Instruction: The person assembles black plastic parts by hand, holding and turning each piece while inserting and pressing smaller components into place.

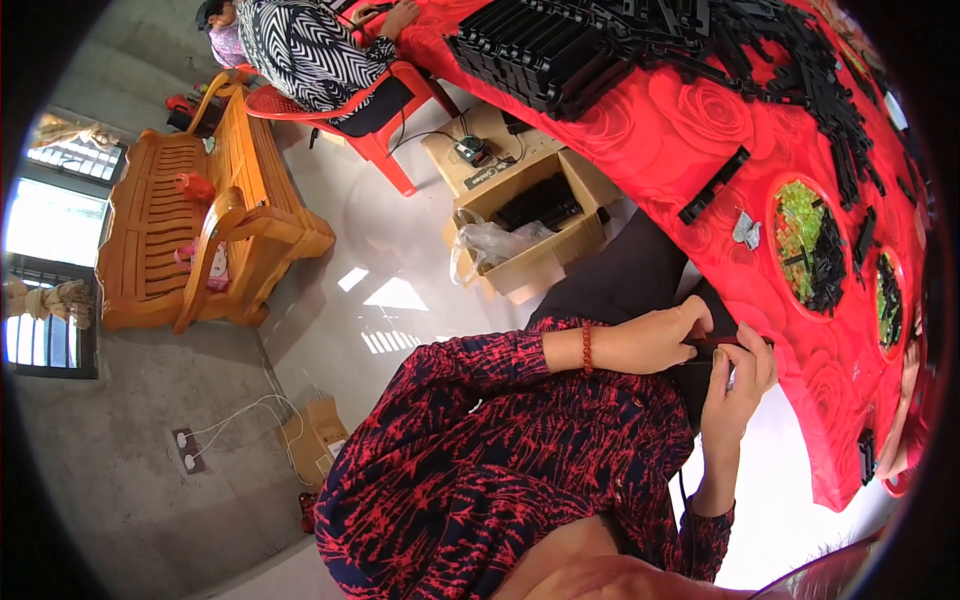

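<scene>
Presumably for steadiness, the left hand (672, 338) and right hand (738, 375) pinch a slim black part (712, 347) between them, beside the red-clothed worktop (700, 115), where a round dish (776, 240) holds small green and black pieces (801, 222) within reach.

A wooden sofa (228, 208) stands near a window (55, 222), a person (300, 50) sits on a red chair (374, 138), and a carton (316, 440) stands near a wall socket (188, 451).
</scene>
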Demonstrator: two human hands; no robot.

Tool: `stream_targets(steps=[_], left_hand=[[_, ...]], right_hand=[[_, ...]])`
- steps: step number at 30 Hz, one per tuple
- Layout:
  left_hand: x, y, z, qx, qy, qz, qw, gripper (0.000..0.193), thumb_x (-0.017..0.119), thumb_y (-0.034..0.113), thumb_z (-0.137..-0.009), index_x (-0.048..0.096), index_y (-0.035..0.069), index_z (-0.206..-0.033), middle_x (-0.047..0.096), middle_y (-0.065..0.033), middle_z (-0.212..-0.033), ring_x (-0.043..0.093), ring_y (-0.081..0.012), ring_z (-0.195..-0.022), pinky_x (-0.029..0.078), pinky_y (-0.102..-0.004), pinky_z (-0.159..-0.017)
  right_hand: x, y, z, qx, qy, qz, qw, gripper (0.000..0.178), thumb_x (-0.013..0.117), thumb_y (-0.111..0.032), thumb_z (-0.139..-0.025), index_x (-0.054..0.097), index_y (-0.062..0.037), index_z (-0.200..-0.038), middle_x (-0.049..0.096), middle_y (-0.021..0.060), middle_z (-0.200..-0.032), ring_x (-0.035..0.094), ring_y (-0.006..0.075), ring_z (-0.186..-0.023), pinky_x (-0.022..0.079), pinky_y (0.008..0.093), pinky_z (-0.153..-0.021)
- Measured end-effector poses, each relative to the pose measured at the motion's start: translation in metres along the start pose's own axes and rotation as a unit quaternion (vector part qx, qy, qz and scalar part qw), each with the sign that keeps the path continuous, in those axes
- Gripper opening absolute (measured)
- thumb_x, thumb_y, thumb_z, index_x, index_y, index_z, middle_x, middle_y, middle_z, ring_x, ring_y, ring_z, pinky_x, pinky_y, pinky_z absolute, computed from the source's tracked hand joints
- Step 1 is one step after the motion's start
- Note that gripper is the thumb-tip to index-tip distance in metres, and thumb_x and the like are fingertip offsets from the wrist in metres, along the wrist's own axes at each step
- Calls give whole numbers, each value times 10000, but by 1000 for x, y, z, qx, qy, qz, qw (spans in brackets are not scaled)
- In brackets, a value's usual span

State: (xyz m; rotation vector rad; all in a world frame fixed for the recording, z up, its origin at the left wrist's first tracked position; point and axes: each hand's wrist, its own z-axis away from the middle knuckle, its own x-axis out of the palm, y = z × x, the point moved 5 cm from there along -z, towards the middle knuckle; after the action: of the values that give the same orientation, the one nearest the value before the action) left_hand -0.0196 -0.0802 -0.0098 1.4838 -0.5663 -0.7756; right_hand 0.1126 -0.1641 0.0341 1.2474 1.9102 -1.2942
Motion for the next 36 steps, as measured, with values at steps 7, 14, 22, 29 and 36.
stream_targets(steps=[7,14,22,29,36], left_hand=[[7,-31,-2,-48,-10,178,983,394,655,92,-881,534,-87,-1210,646,-168,-1092,630,-213,-986,501,-342,-851],[5,-14,1,-95,-43,126,987,340,607,199,-937,598,-72,-1142,669,-78,-833,635,-138,-736,502,-292,-656],[10,-20,4,-125,-71,193,970,458,517,319,-1012,517,-89,-1218,629,-127,-975,656,-162,-800,600,-308,-628],[12,-17,-2,-58,-46,149,986,447,415,407,-1051,544,-6,-1163,607,-75,-871,609,-122,-653,498,-276,-513],[0,-9,1,-66,9,293,954,414,486,349,-1044,502,11,-1283,613,-77,-969,603,-116,-730,472,-234,-557]], right_hand=[[3,-6,-4,-40,-1,17,999,94,609,-81,-930,631,-38,-1011,581,122,-1313,469,318,-1229,294,445,-1064],[7,-8,-9,-59,23,53,997,101,630,-72,-893,632,-52,-993,573,117,-1325,471,351,-1199,284,502,-1061],[13,-2,-14,-33,-2,66,997,80,606,-80,-906,632,-56,-978,570,115,-1342,469,366,-1204,304,516,-1034],[5,10,-15,22,-30,-60,997,56,632,-46,-887,640,-42,-942,561,135,-1356,454,343,-1241,339,456,-1041],[-17,-24,-33,-61,24,-69,995,375,564,79,-742,722,-80,-1042,599,120,-1317,503,332,-1220,348,425,-1049]])
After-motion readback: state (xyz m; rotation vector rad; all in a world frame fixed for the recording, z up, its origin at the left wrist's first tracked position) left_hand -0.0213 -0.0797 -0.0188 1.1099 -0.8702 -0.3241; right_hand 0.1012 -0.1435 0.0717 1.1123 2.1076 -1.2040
